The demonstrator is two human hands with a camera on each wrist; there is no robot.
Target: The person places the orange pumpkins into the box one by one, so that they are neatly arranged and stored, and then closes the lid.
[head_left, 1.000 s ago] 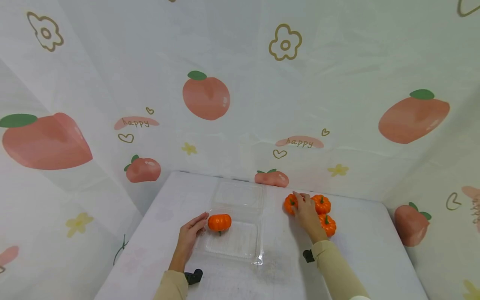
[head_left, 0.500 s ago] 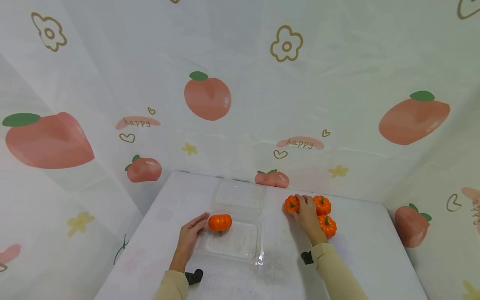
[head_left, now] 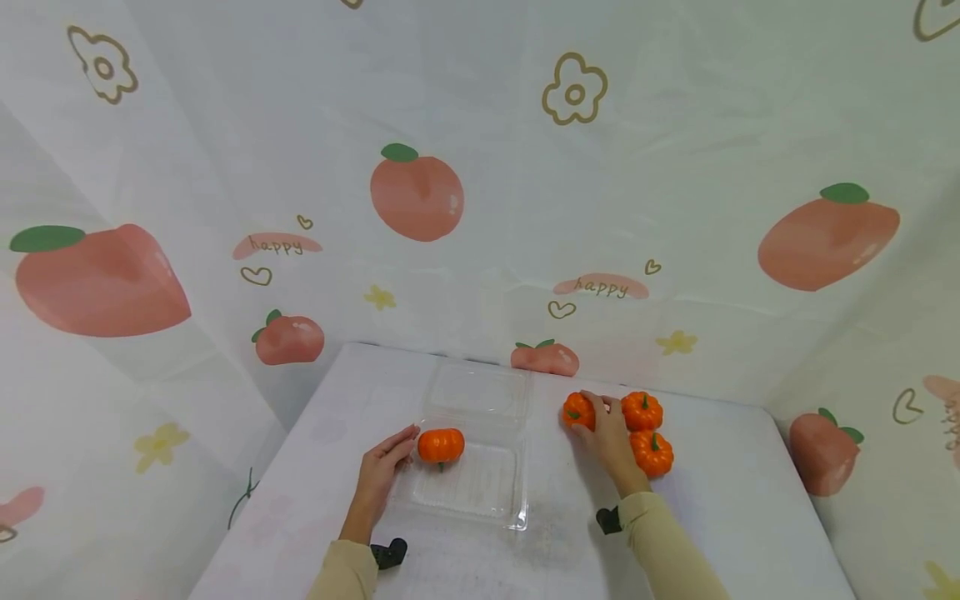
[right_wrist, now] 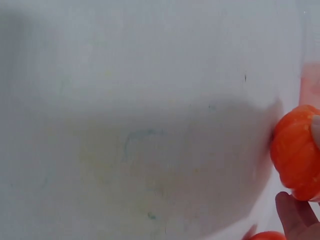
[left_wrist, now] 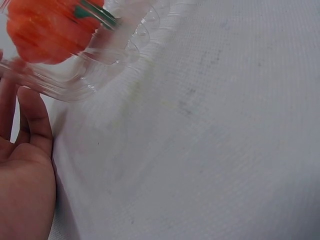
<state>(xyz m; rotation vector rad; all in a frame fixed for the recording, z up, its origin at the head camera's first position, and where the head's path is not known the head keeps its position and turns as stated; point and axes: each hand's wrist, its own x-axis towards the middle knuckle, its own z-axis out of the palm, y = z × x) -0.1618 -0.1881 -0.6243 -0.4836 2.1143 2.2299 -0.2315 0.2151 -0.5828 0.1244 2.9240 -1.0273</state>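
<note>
My left hand is at the left edge of a clear plastic clamshell container, its fingers fairly straight and touching the rim. One small orange pumpkin lies on its side in the container's base, green stem toward me. The left wrist view shows that pumpkin through the clear wall, above the fingers. On the right, my right hand grips another small pumpkin between thumb and fingers. In the right wrist view this ribbed pumpkin is partly cut off by the frame.
Two more pumpkins, a back one and a front one, sit just right of my right hand. The container's lid lies open toward the back wall. A white cloth covers the table; printed fabric walls enclose it.
My right hand has closed around the left pumpkin of the group and shifted it slightly left, away from the other two. The left hand and container have stayed in place.
</note>
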